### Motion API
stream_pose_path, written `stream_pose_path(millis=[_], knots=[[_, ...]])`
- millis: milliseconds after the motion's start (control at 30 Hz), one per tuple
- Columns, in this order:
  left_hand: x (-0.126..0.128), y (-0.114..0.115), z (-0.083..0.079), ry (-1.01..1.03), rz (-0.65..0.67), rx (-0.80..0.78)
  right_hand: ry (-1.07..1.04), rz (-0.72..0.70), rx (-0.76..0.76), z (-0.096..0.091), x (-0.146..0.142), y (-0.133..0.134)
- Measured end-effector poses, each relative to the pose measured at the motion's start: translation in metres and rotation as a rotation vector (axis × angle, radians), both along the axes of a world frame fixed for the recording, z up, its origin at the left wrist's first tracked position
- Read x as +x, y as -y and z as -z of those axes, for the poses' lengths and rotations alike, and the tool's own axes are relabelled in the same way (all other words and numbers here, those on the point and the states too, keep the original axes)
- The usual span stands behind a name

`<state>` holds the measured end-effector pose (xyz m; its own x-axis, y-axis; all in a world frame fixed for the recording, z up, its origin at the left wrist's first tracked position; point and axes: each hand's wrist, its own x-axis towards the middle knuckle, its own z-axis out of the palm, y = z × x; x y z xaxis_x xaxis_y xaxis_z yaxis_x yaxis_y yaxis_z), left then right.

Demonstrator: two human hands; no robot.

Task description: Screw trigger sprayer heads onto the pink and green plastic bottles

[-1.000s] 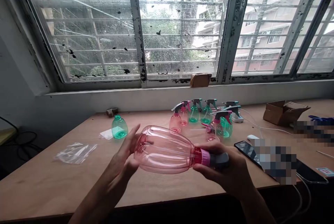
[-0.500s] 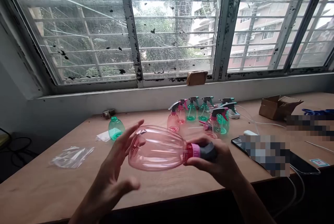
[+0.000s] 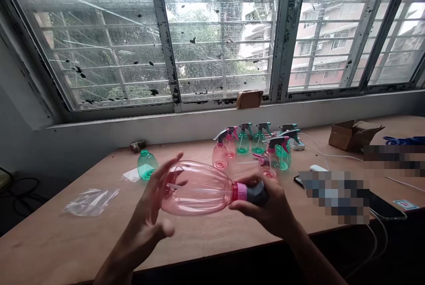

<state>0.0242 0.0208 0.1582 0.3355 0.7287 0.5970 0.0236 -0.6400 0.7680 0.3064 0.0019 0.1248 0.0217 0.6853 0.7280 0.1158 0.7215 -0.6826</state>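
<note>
A clear pink spray bottle [image 3: 199,187] lies sideways in the air above the table, its base to the left and its neck to the right. My right hand [image 3: 268,207] is closed round the dark spray head [image 3: 256,193] by the pink collar [image 3: 241,191]. A thin tube runs inside the bottle. At the base, my left hand [image 3: 151,214] is open, fingers stretched behind the bottle and thumb apart; whether it touches the base I cannot tell. Beyond it stands a green bottle [image 3: 147,163] with no spray head.
Several pink and green spray bottles [image 3: 243,141] stand at the back. A plastic bag [image 3: 92,202] lies left on the wooden table [image 3: 192,249]. To the right are a phone [image 3: 387,207], white cables and an opened cardboard box [image 3: 352,136]. Windows rise behind.
The pink bottle and my right hand have shifted slightly left, toward my left hand. The tube inside the bottle now shows reaching near its base.
</note>
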Motion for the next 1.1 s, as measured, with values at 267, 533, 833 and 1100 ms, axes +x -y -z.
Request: stream_pose_path(millis=[267,533,833,1100], knots=[[0.040,0.000,0.003,0.360,-0.299,-0.215,0.014,-0.088,-0.008,0.015,-0.020,-0.010],[0.031,-0.006,0.020,0.336,-0.325,0.315,-0.379,-0.595,-0.510,0.022,-0.036,-0.027],[0.007,-0.013,0.007,0.112,-0.239,0.345,-0.430,-0.659,-0.570,0.015,-0.034,-0.017],[-0.001,-0.020,0.006,-0.258,-0.130,0.110,-0.282,-0.831,-0.043,0.024,-0.006,-0.034]])
